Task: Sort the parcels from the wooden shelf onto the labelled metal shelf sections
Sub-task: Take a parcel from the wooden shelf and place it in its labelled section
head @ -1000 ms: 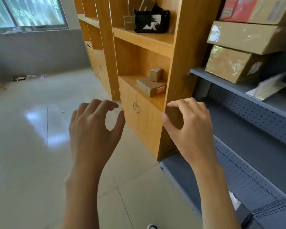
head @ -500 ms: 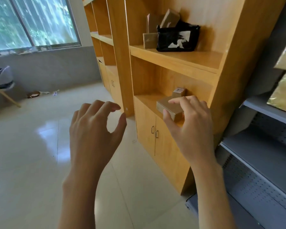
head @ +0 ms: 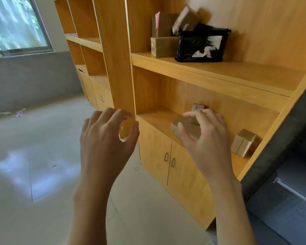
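Note:
The wooden shelf [head: 210,71] fills the upper right. On its lower board lie a flat brown box [head: 179,127], a small box with a red label [head: 198,107] behind it, and a brown cube parcel [head: 244,142] further right. My right hand [head: 205,137] hovers just in front of the flat box with fingers spread and loosely bent, holding nothing. Level with the shelf's upright post, my left hand [head: 104,138] floats in the air, fingers curved and empty. The upper board carries a black plastic parcel [head: 201,44] and brown boxes [head: 163,45].
The grey metal shelf [head: 286,206] shows only at the lower right corner. Cabinet doors with small handles [head: 169,159] sit under the lower board. Pale tiled floor [head: 34,174] spreads to the left, with scraps of litter [head: 11,113] by the grey wall under the window.
The view has swung left and closer to the wooden shelf; the metal shelf has slid mostly out of sight. My right hand has come in over the flat box on the lower board.

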Tool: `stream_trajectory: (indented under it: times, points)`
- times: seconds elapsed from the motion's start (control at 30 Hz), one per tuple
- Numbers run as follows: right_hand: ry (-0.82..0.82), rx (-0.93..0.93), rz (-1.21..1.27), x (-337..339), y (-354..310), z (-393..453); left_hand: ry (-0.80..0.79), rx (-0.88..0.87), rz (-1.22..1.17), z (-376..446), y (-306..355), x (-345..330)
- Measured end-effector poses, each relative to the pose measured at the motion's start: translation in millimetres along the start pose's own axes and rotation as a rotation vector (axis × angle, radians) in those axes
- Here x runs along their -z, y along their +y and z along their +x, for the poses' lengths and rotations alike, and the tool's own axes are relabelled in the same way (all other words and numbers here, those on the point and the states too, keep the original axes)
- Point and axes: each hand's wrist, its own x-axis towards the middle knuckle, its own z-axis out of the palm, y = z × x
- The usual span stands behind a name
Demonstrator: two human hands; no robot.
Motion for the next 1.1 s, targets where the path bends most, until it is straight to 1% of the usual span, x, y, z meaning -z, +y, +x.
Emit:
stream_trajectory:
  times: [0.17, 0.3, 0.43, 0.53, 0.67, 0.73, 0.9, 1.1]
  points:
    - [0.054, -0.078, -0.054, -62.6, -25.4, 40.5, -0.041, -0.063, -0.084, 65.5, -73.8, -35.7]
    - [0.064, -0.115, -0.134, -97.6, -19.6, 59.8, -0.085, -0.096, -0.165, 101.9, -106.1, -76.3]
    - [0.063, -0.184, -0.230, -123.2, -5.0, 80.8, -0.125, -0.160, -0.287, 133.5, -118.2, -121.9]
    - [0.089, -0.217, -0.261, -142.7, 13.0, 103.0, -0.140, -0.188, -0.333, 158.5, -123.6, -158.1]
    - [0.122, -0.235, -0.271, -175.4, 40.9, 138.8, -0.150, -0.222, -0.321, 194.5, -135.1, -201.6]
    - [0.127, -0.236, -0.263, -192.0, 51.7, 160.8, -0.130, -0.229, -0.299, 217.7, -142.2, -217.4]
    - [0.161, -0.208, -0.227, -231.5, 76.5, 214.4, -0.109, -0.180, -0.307, 262.5, -160.7, -254.5]
    - [0.073, -0.241, -0.243, -285.8, 93.8, 240.4, -0.170, -0.182, -0.332, 294.6, -189.7, -304.8]
